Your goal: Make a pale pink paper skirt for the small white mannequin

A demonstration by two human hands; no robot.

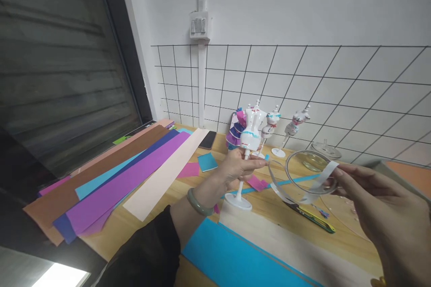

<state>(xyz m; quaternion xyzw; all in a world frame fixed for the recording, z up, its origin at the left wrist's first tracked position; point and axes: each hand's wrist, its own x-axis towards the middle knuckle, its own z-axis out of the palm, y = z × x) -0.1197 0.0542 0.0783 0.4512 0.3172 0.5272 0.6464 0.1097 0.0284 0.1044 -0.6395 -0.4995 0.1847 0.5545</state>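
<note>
My left hand [235,167] is closed around the stem of a small white dress form [254,125], just above its round base. The form is upright, with turquoise and red marks on it. A finger of that hand reaches to one end of a pale, curling strip of tape [281,195]. My right hand [377,197] pinches the other part of the strip beside a thin, ring-shaped tape roll [288,168]. Below the strip lies a yellow-and-black utility knife [313,219]. Whether the left fingertips grip the strip or only touch it is unclear.
Long coloured foam-like sheets [134,170] lie at the left, by a dark phone [208,140]. Blue sheet material [232,255] is at the front. Behind stand more dress forms [298,121], one in a ruffled dress [235,136]. A box [404,175] stands right.
</note>
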